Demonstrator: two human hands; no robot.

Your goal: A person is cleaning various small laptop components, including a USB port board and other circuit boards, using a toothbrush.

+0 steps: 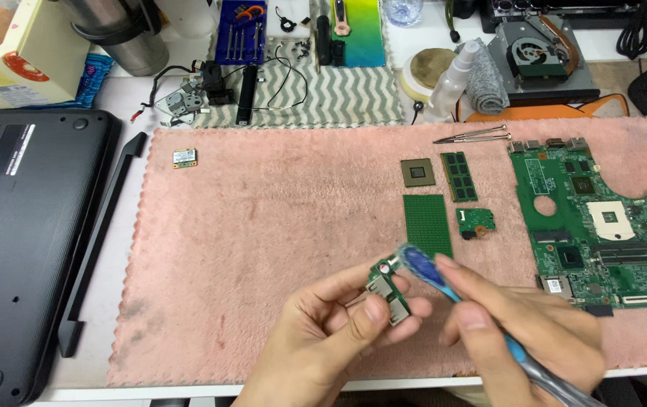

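Pink mat [263, 249] carries the stripped motherboard [595, 218] and loose chips; I judge teardown done, cleaning underway. My left hand [323, 332] pinches the small port board [388, 290] above the mat's front edge, my right hand [519, 332] grips the blue brush [425, 270] against it.

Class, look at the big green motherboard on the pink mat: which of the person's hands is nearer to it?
Right. The right hand, holding a blue toothbrush, is just beside the motherboard's lower left corner; the left hand is farther left, holding a small circuit board.
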